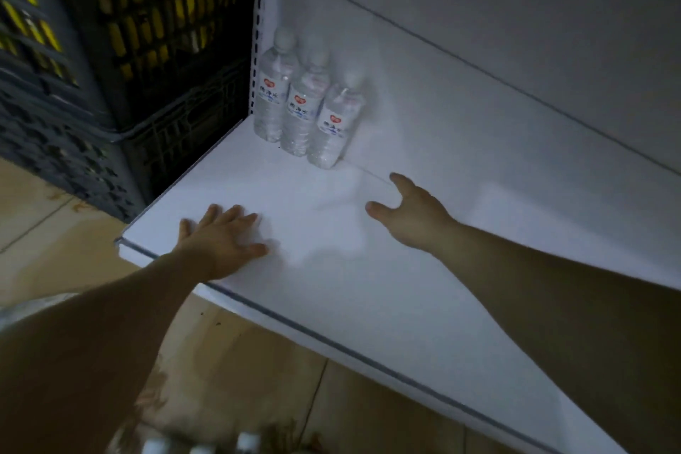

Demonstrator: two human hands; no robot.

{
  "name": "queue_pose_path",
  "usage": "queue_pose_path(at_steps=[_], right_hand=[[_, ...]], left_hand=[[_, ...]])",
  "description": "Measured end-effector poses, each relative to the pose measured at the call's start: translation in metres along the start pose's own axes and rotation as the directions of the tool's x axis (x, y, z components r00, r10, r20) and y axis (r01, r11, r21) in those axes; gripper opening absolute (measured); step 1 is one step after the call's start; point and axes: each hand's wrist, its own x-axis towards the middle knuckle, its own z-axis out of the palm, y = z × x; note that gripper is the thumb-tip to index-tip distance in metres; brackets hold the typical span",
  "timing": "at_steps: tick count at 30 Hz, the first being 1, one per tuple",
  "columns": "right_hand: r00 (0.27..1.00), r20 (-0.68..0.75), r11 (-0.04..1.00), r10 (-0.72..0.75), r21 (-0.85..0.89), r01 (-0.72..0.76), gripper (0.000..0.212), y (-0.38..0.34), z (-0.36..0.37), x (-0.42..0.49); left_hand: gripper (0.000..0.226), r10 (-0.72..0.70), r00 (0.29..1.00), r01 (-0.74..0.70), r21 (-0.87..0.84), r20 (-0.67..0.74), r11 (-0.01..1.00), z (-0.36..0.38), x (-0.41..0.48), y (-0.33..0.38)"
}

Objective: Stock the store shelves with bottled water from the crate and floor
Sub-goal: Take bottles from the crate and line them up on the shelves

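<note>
Three clear water bottles (304,109) with white caps and red-heart labels stand upright in a row at the back left corner of the white shelf (368,287). My left hand (221,236) lies flat on the shelf near its front left edge, fingers spread, holding nothing. My right hand (409,212) hovers open above the shelf, just right of and in front of the bottles, not touching them. White bottle caps (206,444) show blurred at the bottom edge, on the floor side.
Dark plastic crates (110,48) with yellow items inside are stacked left of the shelf, against its slotted upright (259,29). A white back panel (497,29) rises behind the shelf. Beige tiled floor (258,380) lies below the shelf's front edge.
</note>
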Motion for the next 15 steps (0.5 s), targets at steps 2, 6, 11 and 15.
queue_pose_path(at_steps=[2, 6, 11, 15], right_hand=[[1.0, -0.005, 1.0, 0.026, 0.003, -0.026, 0.078, 0.009, -0.014, -0.031], [0.993, -0.036, 0.991, 0.113, 0.072, -0.11, 0.077, 0.02, -0.045, -0.103], [0.972, -0.068, 0.966, 0.223, 0.152, -0.211, 0.079, 0.03, -0.088, -0.209], [0.948, -0.151, 0.951, 0.279, 0.176, -0.252, 0.077, 0.036, -0.12, -0.297]], left_hand=[[0.075, 0.03, 0.999, -0.029, -0.035, 0.02, 0.999, -0.01, -0.028, 0.018], [0.072, 0.161, 0.984, -0.146, -0.175, 0.074, 0.974, -0.037, -0.1, 0.065], [0.082, 0.346, 0.928, -0.315, -0.205, 0.136, 0.927, -0.071, -0.207, 0.125], [0.074, 0.503, 0.86, -0.48, -0.197, 0.087, 0.855, -0.105, -0.285, 0.171]])
